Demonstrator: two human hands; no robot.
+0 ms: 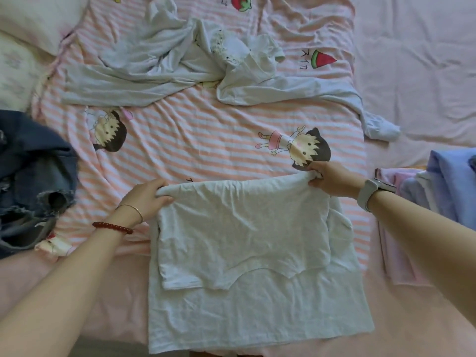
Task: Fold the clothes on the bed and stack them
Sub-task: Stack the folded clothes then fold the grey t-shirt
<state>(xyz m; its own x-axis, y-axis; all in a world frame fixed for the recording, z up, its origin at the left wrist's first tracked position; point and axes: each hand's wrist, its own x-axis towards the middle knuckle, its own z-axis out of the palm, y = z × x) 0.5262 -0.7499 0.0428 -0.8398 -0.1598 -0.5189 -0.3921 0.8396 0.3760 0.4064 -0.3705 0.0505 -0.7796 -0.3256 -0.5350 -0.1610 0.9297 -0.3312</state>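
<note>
Our arms are bare, without sleeves. Our left wrist wears a dark red beaded bracelet [113, 227] and a thin gold bangle [134, 209]; our right wrist wears a pale grey-strapped smartwatch [371, 193].

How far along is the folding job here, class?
Done: a folded stack sits at the right. In hand: the left hand and right hand grip the fold of the grey T-shirt. Left: the crumpled white clothes and the denim pile.

Denim pile [31, 176] cut off at left edge
</note>
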